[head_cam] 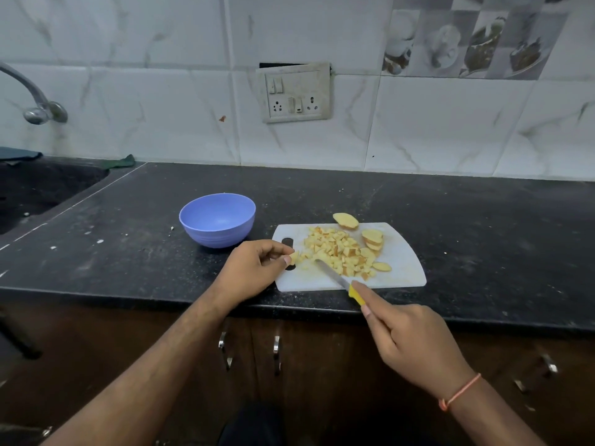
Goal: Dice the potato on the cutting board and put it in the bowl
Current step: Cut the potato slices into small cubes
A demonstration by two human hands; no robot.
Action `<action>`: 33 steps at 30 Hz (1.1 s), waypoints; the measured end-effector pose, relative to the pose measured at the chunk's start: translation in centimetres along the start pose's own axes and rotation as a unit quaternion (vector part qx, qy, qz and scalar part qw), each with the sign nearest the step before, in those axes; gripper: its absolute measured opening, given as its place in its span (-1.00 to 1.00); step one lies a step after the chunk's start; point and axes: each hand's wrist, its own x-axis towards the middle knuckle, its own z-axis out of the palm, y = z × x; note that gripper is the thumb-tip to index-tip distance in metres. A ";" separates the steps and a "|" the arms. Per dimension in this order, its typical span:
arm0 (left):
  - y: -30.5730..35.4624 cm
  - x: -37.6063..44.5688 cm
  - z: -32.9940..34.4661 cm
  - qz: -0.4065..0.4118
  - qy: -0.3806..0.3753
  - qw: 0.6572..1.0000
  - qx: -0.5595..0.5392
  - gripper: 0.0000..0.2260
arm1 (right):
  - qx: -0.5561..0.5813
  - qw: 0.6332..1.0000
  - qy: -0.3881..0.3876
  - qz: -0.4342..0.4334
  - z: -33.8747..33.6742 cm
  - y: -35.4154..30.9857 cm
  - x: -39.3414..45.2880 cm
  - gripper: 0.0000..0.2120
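A white cutting board [402, 272] lies on the dark counter. A heap of diced potato [338, 249] covers its middle. Uncut potato slices [373, 238] sit at the right of the heap, and another slice [345, 220] lies at the board's far edge. My left hand [254, 268] pinches a small potato piece [294, 257] at the board's left end. My right hand [415, 342] grips the yellow handle of a knife [335, 276], whose blade tip touches the dice. An empty blue bowl [217, 220] stands left of the board.
A dark sink [38, 191] with a metal tap [35, 101] is at the far left. A switch and socket panel [294, 93] hangs on the tiled wall. Cabinet doors with metal handles [276, 352] are below the counter edge.
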 end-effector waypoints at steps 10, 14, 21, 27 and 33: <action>0.4 -1.4 1.2 0.033 0.030 0.999 0.020 -0.82 | -0.007 0.998 0.014 0.056 -0.7 -5.1 0.1 -0.55; 0.4 -1.5 1.3 0.033 0.032 0.999 0.013 -0.77 | -0.016 0.998 -0.002 0.056 -0.9 -6.7 0.2 -0.56; 0.4 -1.6 1.4 0.039 0.042 0.998 0.028 -0.77 | -0.063 0.995 -0.050 0.066 0.7 -8.1 0.2 -0.51; 0.6 -1.4 1.2 0.027 0.028 0.999 0.032 -0.79 | -0.087 0.992 -0.071 0.062 0.9 -8.2 0.1 -0.47; 0.4 -1.4 1.3 0.019 0.037 0.998 0.052 -0.88 | -0.077 0.992 -0.081 0.056 -1.1 -8.1 -0.7 -0.47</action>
